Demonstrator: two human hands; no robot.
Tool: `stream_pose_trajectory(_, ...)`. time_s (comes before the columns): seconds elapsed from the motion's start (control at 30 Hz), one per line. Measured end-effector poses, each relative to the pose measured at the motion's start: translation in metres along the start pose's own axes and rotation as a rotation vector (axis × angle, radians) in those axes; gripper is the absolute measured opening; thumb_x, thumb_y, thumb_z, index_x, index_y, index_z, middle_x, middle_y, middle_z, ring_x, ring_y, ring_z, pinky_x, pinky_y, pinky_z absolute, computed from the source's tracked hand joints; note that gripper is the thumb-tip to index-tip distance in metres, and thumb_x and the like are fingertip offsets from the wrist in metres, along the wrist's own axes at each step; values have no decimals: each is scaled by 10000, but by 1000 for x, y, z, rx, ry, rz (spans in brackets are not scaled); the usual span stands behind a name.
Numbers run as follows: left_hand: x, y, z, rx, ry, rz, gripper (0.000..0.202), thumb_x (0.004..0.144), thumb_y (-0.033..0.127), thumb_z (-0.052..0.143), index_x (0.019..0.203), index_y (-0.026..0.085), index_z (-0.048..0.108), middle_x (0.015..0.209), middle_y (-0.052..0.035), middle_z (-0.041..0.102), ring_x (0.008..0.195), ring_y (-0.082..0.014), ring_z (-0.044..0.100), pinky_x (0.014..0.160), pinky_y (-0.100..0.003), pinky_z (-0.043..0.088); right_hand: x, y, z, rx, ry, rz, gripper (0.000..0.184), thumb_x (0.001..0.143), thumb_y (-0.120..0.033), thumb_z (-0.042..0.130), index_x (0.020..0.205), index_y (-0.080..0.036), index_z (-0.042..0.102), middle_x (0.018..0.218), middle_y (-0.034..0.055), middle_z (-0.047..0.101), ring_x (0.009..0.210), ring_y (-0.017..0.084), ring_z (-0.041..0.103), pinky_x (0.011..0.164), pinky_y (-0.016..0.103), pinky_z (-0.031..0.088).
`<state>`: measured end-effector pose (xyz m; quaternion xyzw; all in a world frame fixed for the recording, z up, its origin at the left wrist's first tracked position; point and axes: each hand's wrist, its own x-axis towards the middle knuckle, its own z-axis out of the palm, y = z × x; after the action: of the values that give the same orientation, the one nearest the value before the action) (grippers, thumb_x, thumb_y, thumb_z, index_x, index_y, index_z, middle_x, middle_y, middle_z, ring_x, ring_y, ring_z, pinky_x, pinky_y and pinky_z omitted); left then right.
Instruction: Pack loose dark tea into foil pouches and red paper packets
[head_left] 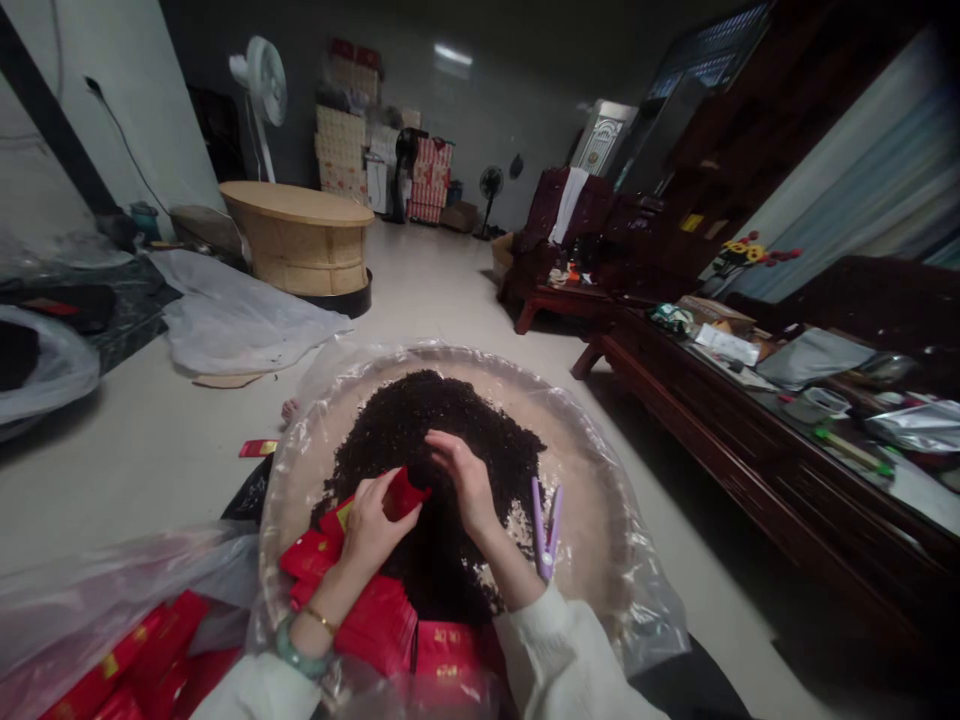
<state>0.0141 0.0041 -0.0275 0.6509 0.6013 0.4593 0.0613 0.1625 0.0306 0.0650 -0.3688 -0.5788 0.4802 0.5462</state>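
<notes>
Packet (pixel 407 491) slants from left hand (pixel 367 525) toward right hand (pixel 469 485).

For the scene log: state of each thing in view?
Left hand, closed on red packet
Red packet, tilted
Right hand, fingers bent; contents unclear
Dark tea-like heap, loose
Purple hinged tool, spread open
Clear tray liner, crumpled
Other red packets, piled
White pedestal fan, upright; spin unclear
Black pedestal fan, upright; spin unclear
Floor plastic sheet, crumpled

The packets (pixel 375 620) are red — printed in gold — and the heap (pixel 420 420) is near-black. The tool (pixel 546 562) is lilac, the bangle (pixel 304 662) grey-green.
</notes>
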Motion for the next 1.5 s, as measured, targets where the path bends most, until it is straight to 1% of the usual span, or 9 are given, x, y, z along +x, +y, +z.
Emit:
stream_pose_trajectory(0.27, -2, 0, 0, -47, -59, -19, 532, 682, 291, 690, 1191, 189, 578, 908, -62, 644, 849, -228, 643, 701, -332, 556, -14, 8, -2, -911, -313, -187, 227, 835, -425, 652, 871, -211, 718, 915, 70, 701, 953, 243, 524, 847, 388, 416)
stream_pose_trajectory(0.4, -2, 2, -1, -45, -87, -45, 599, 640, 369, 747, 1189, 206, 571, 984, -72, 657, 941, -253, 632, 823, -392, 540, -6, 23, -10, -768, -290, -86, 258, 930, -289, 517, 752, -189, 676, 817, 43, 683, 846, 183, 570, 803, 310, 430)
stream_pose_trajectory(0.57, -1, 0, -1, -82, -211, -55, 567, 669, 359, 727, 1193, 236, 547, 1116, -62, 671, 999, -241, 654, 868, -386, 530, 1, 24, -32, -517, -264, 64, 305, 916, -349, 482, 719, -173, 633, 691, -6, 619, 666, 138, 551, 627, 230, 426)
stream_pose_trajectory(0.7, -5, 2, 2, -17, -203, 49, 523, 670, 295, 694, 1173, 225, 571, 1069, -71, 700, 960, -255, 671, 845, -384, 534, -7, 20, -33, -446, -346, 161, 234, 858, -370, 560, 863, -167, 675, 757, -13, 668, 667, 134, 571, 643, 231, 449)
stream_pose_trajectory(0.87, -10, 7, 6, 37, -148, 139, 509, 658, 264, 678, 1153, 194, 585, 1044, -99, 709, 907, -270, 678, 813, -409, 538, -12, 22, -30, -482, -405, 130, 289, 881, -395, 515, 831, -173, 695, 748, 0, 689, 687, 154, 599, 648, 246, 468)
stream_pose_trajectory(1.0, -9, 11, 5, 12, -85, 103, 427, 673, 245, 665, 1092, 192, 598, 959, -82, 711, 858, -252, 676, 786, -390, 548, -4, 30, -39, -562, -162, 51, 389, 921, -420, 440, 718, -175, 664, 700, 27, 674, 679, 170, 612, 647, 264, 469)
stream_pose_trajectory(1.1, -4, 15, -1, -35, 32, 70, 404, 697, 236, 656, 1091, 191, 579, 963, -79, 690, 887, -240, 660, 797, -374, 547, 2, 34, -41, -687, -75, -77, 296, 924, -347, 442, 843, -185, 677, 837, 64, 701, 797, 199, 632, 741, 309, 481)
stream_pose_trajectory(1.3, 6, 10, -13, -27, 339, -35, 425, 757, 335, 638, 1120, 137, 543, 1040, -131, 593, 977, -269, 606, 865, -424, 521, 2, 39, 2, -1080, -457, -257, 277, 868, -291, 562, 1119, -187, 617, 1112, 109, 656, 1054, 257, 504, 876, 386, 436)
stream_pose_trajectory(1.5, 9, -1, -16, -25, 424, -171, 442, 770, 441, 598, 1085, 135, 542, 983, -114, 544, 956, -279, 580, 856, -430, 509, -11, 55, 51, -1310, -587, -252, 308, 874, -325, 529, 1108, -138, 597, 1024, 138, 650, 1033, 293, 479, 814, 416, 413)
